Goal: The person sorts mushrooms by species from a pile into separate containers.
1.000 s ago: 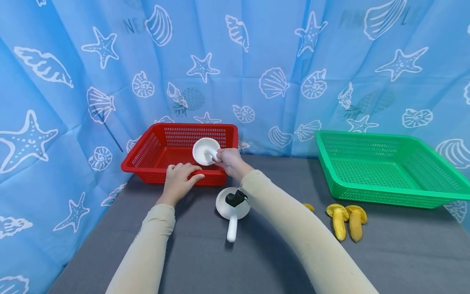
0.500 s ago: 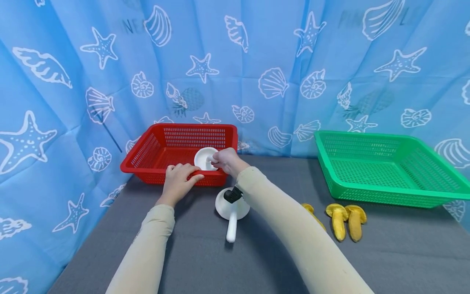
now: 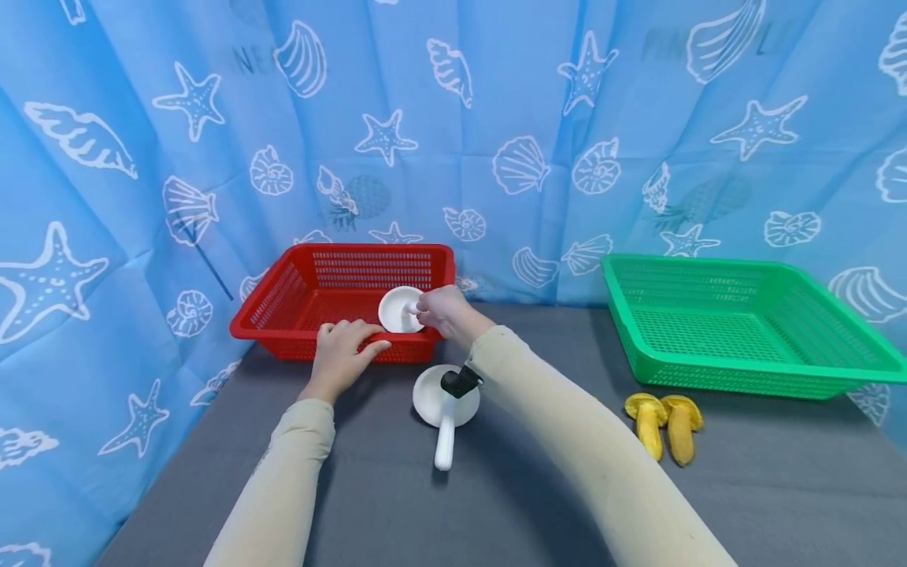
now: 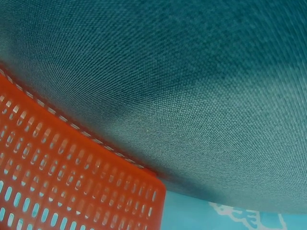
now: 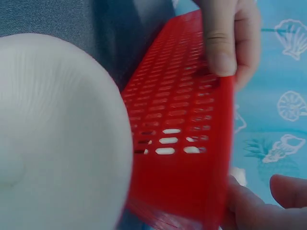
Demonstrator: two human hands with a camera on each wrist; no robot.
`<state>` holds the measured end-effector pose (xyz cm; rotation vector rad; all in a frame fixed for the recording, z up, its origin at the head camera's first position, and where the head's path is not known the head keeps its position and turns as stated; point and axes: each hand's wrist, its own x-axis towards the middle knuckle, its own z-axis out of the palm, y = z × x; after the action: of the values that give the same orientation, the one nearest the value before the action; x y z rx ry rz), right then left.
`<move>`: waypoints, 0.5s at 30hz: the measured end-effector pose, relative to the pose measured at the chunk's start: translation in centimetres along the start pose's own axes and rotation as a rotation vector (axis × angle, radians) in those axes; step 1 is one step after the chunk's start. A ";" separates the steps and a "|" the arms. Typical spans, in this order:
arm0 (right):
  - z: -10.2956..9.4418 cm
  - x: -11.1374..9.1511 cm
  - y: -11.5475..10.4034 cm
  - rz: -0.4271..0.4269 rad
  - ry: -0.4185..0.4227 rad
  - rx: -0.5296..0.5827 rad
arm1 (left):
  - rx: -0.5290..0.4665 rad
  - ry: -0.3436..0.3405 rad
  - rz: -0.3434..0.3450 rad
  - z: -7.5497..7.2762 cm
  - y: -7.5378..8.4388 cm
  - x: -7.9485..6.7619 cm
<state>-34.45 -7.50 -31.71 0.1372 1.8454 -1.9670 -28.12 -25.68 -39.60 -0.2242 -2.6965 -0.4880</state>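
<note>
My left hand [image 3: 338,354] grips the front rim of the red basket [image 3: 283,346], thumb outside and fingers over the edge. In the right wrist view its thumb [image 5: 221,57] lies against the basket wall. Low inside the basket's front right corner, my right hand [image 3: 448,311] pinches the stem of a white mushroom [image 3: 394,305], its cap turned toward me. The fingertips are partly hidden. A second white mushroom [image 3: 427,396] lies on the table under my right wrist, stem pointing toward me; its cap [image 5: 67,129] looms large in the right wrist view.
Two yellow mushrooms [image 3: 648,421] lie side by side to the right of my right forearm. Behind them is a green basket [image 3: 708,370]. A blue shell-print curtain [image 3: 524,213] hangs along the back and left of the grey-covered table [image 3: 383,504].
My right hand has lowered the white mushroom from above the rim into the red basket. The left hand keeps its grip on the rim. The head view has shifted slightly.
</note>
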 end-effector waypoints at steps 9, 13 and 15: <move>-2.3 -2.4 0.3 -0.032 -0.067 0.082 | -0.009 0.018 0.010 0.0 0.1 -0.1; -3.6 -3.4 0.6 -0.045 -0.080 0.136 | -0.005 0.025 0.018 0.1 0.0 -0.1; -4.3 -3.9 0.8 -0.051 -0.090 0.150 | -0.001 0.023 0.015 0.3 0.0 -0.1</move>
<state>-31.60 -2.36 -31.51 0.0470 1.6605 -2.1108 -28.16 -25.63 -39.86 -0.2375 -2.6706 -0.4847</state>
